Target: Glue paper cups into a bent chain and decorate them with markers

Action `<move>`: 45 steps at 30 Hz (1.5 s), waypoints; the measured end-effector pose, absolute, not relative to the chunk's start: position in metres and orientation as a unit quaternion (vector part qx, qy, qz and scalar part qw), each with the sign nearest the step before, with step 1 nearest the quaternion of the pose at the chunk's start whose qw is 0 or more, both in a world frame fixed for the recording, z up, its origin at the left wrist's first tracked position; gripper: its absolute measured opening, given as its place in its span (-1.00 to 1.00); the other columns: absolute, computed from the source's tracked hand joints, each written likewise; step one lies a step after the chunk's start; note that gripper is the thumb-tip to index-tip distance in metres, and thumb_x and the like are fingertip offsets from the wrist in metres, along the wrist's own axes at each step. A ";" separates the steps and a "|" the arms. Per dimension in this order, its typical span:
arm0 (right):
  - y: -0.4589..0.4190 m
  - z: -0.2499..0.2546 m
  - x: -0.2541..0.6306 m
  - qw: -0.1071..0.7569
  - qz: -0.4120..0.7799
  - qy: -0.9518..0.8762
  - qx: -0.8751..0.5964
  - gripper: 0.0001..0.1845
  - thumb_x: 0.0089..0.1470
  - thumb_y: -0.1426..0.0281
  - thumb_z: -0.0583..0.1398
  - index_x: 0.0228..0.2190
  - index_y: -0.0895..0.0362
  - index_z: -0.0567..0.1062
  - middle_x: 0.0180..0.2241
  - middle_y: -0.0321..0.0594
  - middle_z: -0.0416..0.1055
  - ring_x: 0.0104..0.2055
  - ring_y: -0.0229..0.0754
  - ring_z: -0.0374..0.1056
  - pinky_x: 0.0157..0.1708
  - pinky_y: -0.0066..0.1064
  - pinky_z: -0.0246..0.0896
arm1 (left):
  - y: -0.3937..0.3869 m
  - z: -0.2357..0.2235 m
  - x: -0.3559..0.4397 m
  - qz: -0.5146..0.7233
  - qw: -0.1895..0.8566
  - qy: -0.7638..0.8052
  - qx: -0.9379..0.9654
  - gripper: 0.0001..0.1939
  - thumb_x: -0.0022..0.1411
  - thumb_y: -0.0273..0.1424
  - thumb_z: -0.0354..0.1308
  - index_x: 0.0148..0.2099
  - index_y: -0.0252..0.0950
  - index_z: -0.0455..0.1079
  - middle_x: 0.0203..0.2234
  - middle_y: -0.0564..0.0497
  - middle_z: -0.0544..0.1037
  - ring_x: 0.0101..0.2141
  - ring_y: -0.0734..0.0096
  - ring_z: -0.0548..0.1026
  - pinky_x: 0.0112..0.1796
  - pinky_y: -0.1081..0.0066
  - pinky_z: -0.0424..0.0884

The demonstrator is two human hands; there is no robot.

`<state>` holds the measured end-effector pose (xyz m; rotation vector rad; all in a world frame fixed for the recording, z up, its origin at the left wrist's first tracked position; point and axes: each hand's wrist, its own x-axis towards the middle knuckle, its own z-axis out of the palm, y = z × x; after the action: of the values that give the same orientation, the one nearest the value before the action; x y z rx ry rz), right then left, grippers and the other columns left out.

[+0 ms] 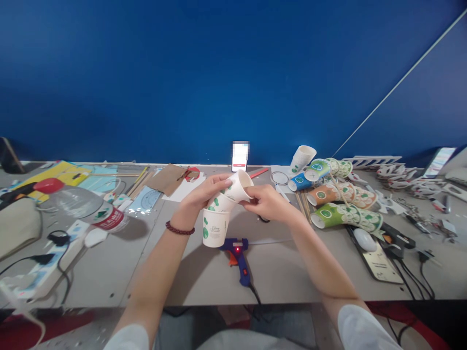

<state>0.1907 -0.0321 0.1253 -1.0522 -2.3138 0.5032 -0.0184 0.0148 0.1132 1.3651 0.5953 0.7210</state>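
A bent chain of white paper cups [214,228] with green leaf print is held up over the middle of the desk. My left hand [208,191] wraps round its upper part from the left. At the top cup's rim, my right hand [268,201] pinches the edge, with fingertips partly inside the mouth, which faces up and right. The lowest cup hangs just above a blue glue gun [239,265] with an orange trigger and a lit red light, lying on the desk.
Joined printed cups [343,217] and a stack of white cups [302,158] are on the right. A phone [240,155] leans against the blue wall. Leftward lie a plastic bottle [83,204], a power strip [54,257], brown paper [170,179] and wooden sticks [138,183].
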 end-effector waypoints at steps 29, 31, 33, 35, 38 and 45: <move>-0.033 0.126 0.189 0.268 0.181 -0.842 -0.432 -0.89 0.06 0.41 0.16 -0.47 0.17 0.42 -0.60 -0.34 0.32 -0.56 -0.33 0.13 -0.51 -0.46 -0.09 | 0.003 0.132 -0.017 0.371 0.545 0.357 0.661 -0.50 0.08 -0.13 0.26 0.00 -0.31 0.44 -0.05 -0.16 0.52 -0.16 0.23 0.50 -0.27 0.42 0.39; -0.032 0.125 0.188 0.271 0.184 -0.840 -0.432 -0.88 0.06 0.41 0.16 -0.49 0.17 0.43 -0.62 -0.34 0.32 -0.57 -0.34 0.12 -0.52 -0.46 -0.09 | 0.003 0.133 -0.017 0.375 0.534 0.359 0.667 -0.51 0.07 -0.14 0.27 -0.01 -0.31 0.44 -0.02 -0.16 0.51 -0.11 0.19 0.48 -0.24 0.40 0.39; -0.032 0.124 0.188 0.274 0.185 -0.839 -0.433 -0.87 0.04 0.41 0.17 -0.52 0.17 0.43 -0.63 -0.35 0.30 -0.58 -0.34 0.12 -0.53 -0.47 -0.09 | 0.002 0.134 -0.016 0.377 0.525 0.359 0.674 -0.52 0.08 -0.14 0.27 -0.01 -0.30 0.44 0.00 -0.16 0.50 -0.08 0.17 0.47 -0.20 0.37 0.38; -0.031 0.122 0.188 0.276 0.186 -0.837 -0.433 -0.85 0.04 0.42 0.18 -0.54 0.17 0.42 -0.65 -0.36 0.29 -0.59 -0.35 0.11 -0.54 -0.47 -0.09 | 0.002 0.134 -0.016 0.376 0.516 0.359 0.681 -0.53 0.08 -0.15 0.26 -0.01 -0.30 0.45 -0.01 -0.16 0.50 -0.06 0.16 0.46 -0.17 0.36 0.38; -0.029 0.121 0.188 0.280 0.190 -0.838 -0.428 -0.83 0.03 0.42 0.18 -0.57 0.16 0.41 -0.65 -0.37 0.27 -0.59 -0.35 0.09 -0.54 -0.48 -0.08 | 0.002 0.135 -0.017 0.378 0.505 0.357 0.689 -0.53 0.08 -0.16 0.26 -0.01 -0.29 0.45 0.00 -0.16 0.50 -0.05 0.16 0.46 -0.15 0.34 0.37; -0.028 0.121 0.187 0.284 0.201 -0.837 -0.422 -0.81 0.01 0.43 0.17 -0.60 0.17 0.39 -0.67 -0.39 0.22 -0.59 -0.36 0.05 -0.54 -0.49 -0.09 | 0.003 0.134 -0.018 0.378 0.491 0.350 0.703 -0.54 0.09 -0.17 0.25 0.00 -0.28 0.45 -0.01 -0.15 0.50 -0.05 0.15 0.46 -0.13 0.31 0.38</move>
<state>0.1866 -0.0283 0.1209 -1.1298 -2.2407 0.5366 -0.0181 0.0031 0.1339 1.7071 0.8500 0.9170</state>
